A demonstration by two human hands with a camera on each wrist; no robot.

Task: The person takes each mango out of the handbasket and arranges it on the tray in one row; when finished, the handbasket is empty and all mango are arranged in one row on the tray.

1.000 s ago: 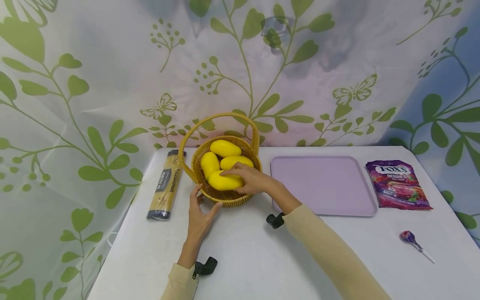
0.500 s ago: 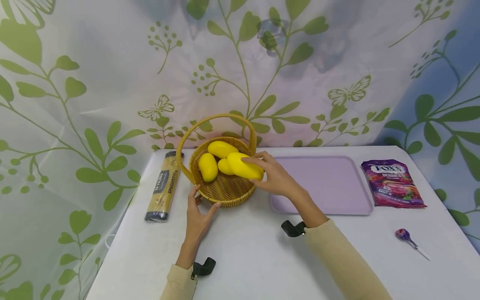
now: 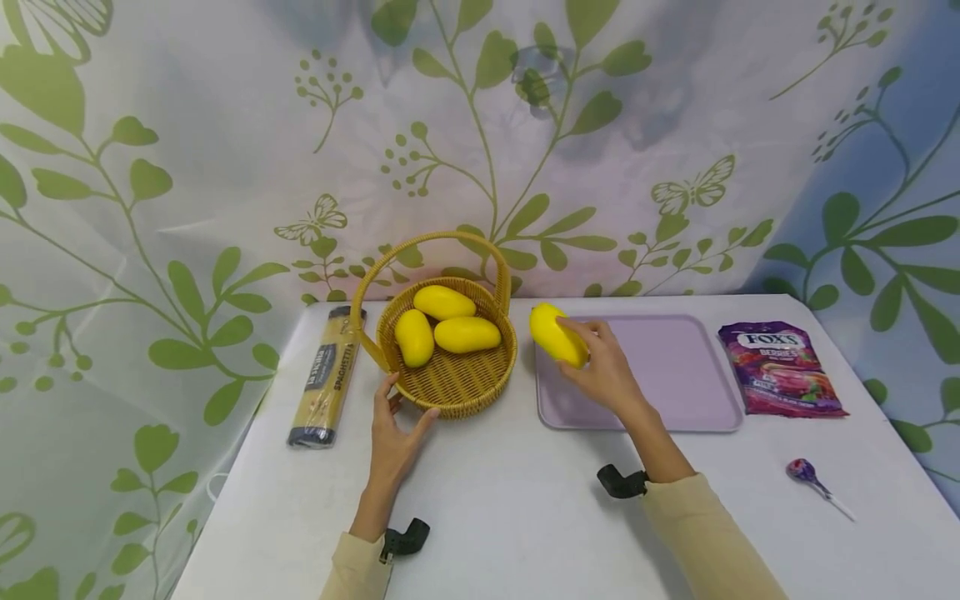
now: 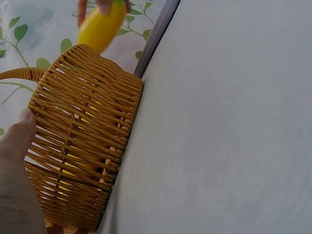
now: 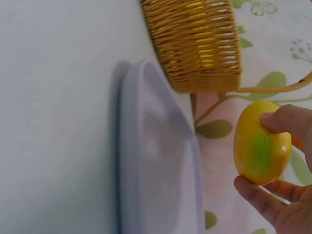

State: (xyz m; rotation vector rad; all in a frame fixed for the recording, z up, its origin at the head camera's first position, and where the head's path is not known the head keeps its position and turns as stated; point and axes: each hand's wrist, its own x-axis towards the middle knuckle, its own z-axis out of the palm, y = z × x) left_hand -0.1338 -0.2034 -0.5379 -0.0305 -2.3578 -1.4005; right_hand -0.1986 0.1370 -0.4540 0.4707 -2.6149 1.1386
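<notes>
A yellow mango [image 3: 557, 335], held in the right hand [image 3: 604, 367], is raised above the left end of a lilac tray [image 3: 660, 375]. In the right wrist view the thumb presses one side of this mango [image 5: 261, 146] and fingertips support the other; its near end has a green patch. The left hand [image 3: 395, 442] holds the front left wall of a wicker basket [image 3: 457, 408], with its thumb spread along the weave [image 4: 83, 146]. Inside the basket lie three more yellow mangoes, one upright at left [image 3: 415, 338], one behind [image 3: 444, 302], one at right [image 3: 467, 334].
A spaghetti pack [image 3: 327, 379] lies left of the basket, whose tall arched handle [image 3: 431, 237] stands up. Right of the tray are a purple candy bag [image 3: 782, 371] and a lollipop [image 3: 817, 486]. A leaf-patterned curtain [image 3: 480, 150] rises behind the white table [image 3: 510, 517].
The right hand has lifted one mango from the front of the basket and carried it right, over the tray. The left hand stays at the basket.
</notes>
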